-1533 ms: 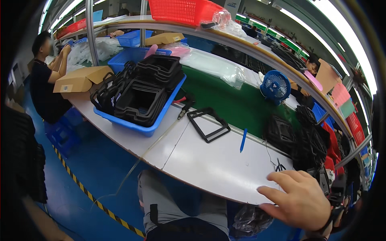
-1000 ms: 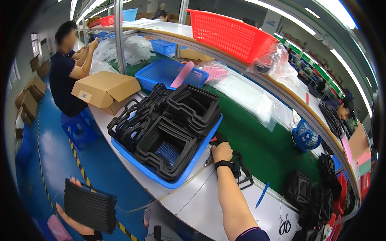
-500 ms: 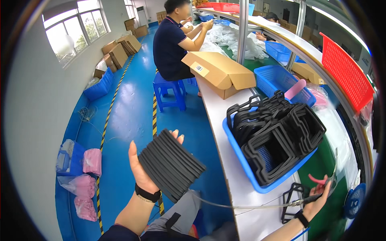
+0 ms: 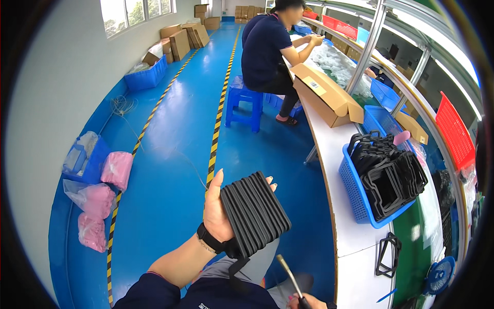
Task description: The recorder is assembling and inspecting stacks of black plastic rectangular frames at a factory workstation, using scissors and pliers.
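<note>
left hand (image 4: 218, 219) | black ribbed stack (image 4: 256, 213) | between thumb (image 4: 216, 181) and fingers (image 4: 269, 180) (tilted)

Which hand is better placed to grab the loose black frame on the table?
The right hand looks better: it's nearer the frame, though it holds a tool it would probably have to put down. The left hand is farther away and holds the black stack.

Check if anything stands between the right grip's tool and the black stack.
Nothing visible does: the metal-tipped tool in the right grip points up toward the black stack in the left grip, across an open gap.
</note>
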Demonstrator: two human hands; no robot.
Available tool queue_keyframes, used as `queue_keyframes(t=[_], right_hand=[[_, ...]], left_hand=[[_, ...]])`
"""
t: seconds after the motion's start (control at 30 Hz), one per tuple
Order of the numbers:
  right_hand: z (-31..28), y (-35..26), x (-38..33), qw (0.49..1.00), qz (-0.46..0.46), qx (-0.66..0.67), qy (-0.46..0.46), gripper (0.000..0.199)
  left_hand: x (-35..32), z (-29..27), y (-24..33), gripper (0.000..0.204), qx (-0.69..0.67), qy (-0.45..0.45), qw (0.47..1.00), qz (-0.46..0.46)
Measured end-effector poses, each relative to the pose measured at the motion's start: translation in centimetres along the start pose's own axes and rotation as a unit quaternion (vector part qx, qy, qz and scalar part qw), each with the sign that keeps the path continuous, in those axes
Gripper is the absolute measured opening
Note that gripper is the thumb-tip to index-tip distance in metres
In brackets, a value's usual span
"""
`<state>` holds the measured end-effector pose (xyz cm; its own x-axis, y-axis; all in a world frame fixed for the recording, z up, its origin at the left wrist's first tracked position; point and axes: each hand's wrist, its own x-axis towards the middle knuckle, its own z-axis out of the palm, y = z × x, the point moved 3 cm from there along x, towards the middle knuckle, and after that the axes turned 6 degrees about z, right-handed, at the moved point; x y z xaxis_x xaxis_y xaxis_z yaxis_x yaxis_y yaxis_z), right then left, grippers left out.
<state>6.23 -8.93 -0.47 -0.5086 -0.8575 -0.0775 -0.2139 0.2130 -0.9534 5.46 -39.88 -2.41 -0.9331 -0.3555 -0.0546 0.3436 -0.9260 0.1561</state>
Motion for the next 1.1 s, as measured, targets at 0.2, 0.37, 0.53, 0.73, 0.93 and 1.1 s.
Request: queue_keyframes(t=[0.2,0.37,0.53,0.73,0.93,1.1], right_hand=[[1.5,-3.3,3.2,0.994,-0.083,-0.057,-0.046,0.056],[0.7,-4.0,4.4,0.995,-0.023,-0.082,-0.049,0.057],[0.4,-6.4,4.7,0.973,-0.130,-0.097,-0.165,0.059],[0.2,-6.9,4.0,0.946,-0.069,0.006,-0.315,0.060],[-0.3,-4.5,3.7,0.906,0.128,-0.100,-0.392,0.062],[-2.9,-4.2,3.8,0.989,0.046,-0.119,-0.076,0.058]], left_hand=[[-1.7,-1.3,1.5,0.088,0.015,-0.006,1.000,-0.011],[-2.4,-1.1,2.1,0.085,0.008,-0.021,1.000,-0.003],[-1.7,-1.0,1.9,0.084,0.008,0.000,1.000,-0.007],[-1.5,-1.2,1.7,0.084,0.016,-0.005,1.000,0.002],[-0.7,-1.5,1.3,0.086,0.020,0.001,1.000,-0.002],[-1.1,-1.8,2.1,0.088,0.026,-0.006,1.000,0.001]])
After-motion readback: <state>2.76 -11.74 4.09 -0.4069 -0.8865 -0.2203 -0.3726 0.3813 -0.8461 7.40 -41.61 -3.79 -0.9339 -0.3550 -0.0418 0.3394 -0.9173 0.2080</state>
